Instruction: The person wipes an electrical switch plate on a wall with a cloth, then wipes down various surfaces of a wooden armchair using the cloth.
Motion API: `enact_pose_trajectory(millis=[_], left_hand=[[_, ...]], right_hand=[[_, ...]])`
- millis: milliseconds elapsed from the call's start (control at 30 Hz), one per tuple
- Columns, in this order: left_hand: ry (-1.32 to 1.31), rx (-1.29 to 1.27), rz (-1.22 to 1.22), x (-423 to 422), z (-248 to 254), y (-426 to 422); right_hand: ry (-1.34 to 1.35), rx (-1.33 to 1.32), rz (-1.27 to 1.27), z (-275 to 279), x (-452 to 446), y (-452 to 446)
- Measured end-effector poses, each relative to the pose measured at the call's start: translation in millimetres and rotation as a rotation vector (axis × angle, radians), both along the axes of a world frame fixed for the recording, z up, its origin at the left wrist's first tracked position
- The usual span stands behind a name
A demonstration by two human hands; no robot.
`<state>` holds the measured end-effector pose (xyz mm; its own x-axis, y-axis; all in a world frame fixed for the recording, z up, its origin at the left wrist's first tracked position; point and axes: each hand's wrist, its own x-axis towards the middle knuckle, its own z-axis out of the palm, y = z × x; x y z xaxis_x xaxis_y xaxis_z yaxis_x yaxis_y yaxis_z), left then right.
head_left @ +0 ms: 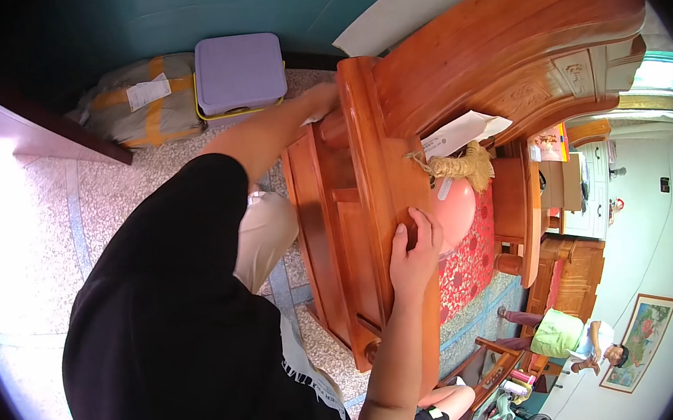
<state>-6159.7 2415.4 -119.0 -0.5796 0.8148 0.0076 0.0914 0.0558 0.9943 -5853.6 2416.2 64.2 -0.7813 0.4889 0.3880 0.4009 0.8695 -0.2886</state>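
Observation:
The picture lies on its side. My right hand (418,251) rests on the flat armrest (377,174) of a carved wooden bench, fingers apart and holding nothing. At the bench's outer back corner is my left hand (322,99); its fingers are hidden behind the wood. Just past the armrest, a straw brush (465,165) and a white paper packet (464,132) lie beside a smooth pink rounded object (455,214). Beneath them, a red patterned cover (470,274) spreads over the seat. The carved backrest (498,44) runs off to the far end.
A lidded purple box (239,73) and a taped parcel (147,102) stand on the floor by the wall. Farther off, a person in a green apron (557,333) stands near a cluttered table (490,412). Another person's bare leg (452,400) shows beside it.

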Motion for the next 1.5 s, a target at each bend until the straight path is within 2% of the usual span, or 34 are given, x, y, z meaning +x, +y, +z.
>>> enact_pose_trajectory(millis=[67,100,167,200,267,300,367,400,467,500,533,600,633,800,867,1000,1133,1300,1500], left_hand=[[0.424,-0.078,0.193,16,7,-29],[0.430,-0.082,0.195,27,7,-36],[0.519,0.064,0.566,54,-3,-45],[0.521,0.061,0.568,72,-8,-47],[0.207,0.030,0.870,109,-13,-48],[0.205,0.024,0.874,128,-13,-52],[-0.296,-0.066,0.717,149,-7,-61],[-0.296,-0.068,0.722,146,-5,-67],[-1.083,0.048,0.540,128,13,-86],[-1.331,-0.035,0.558,109,-16,-86],[-1.329,-0.040,0.559,99,-26,-92],[-1.337,-0.232,0.759,87,-41,-101],[-1.321,-0.270,0.764,82,-56,-101],[-1.090,-0.340,0.548,87,-134,-81],[-0.909,-0.398,0.450,92,-167,-72],[-0.343,-0.537,0.325,102,-246,-45],[-0.628,-0.537,0.463,103,-211,-37],[-1.183,-0.323,0.554,83,-181,-37],[-1.420,-0.139,0.586,67,-123,-56]], right_hand=[[0.035,-0.006,0.018,-5,0,2],[0.041,-0.009,0.021,-6,0,2],[0.027,0.035,-0.017,-7,-1,3],[0.028,0.032,-0.013,-6,-1,3],[0.040,0.042,0.014,-6,-2,2],[0.028,0.045,0.003,-4,-2,0],[0.029,0.034,0.014,-5,-1,1],[0.029,0.026,0.014,-6,1,1],[0.024,0.015,0.026,-6,2,3],[0.018,0.023,0.025,-5,1,3],[0.013,0.030,0.022,-5,1,3],[0.016,0.012,0.015,-4,0,0],[0.017,-0.001,0.011,-3,-1,0],[-0.013,-0.021,0.004,2,0,-2],[-0.030,-0.024,0.002,4,-1,-3],[-0.060,-0.017,-0.034,6,-3,-6],[-0.053,-0.043,-0.047,6,-3,-6],[-0.057,-0.021,-0.057,7,-3,-7],[-0.046,0.013,-0.035,7,-5,-6]])
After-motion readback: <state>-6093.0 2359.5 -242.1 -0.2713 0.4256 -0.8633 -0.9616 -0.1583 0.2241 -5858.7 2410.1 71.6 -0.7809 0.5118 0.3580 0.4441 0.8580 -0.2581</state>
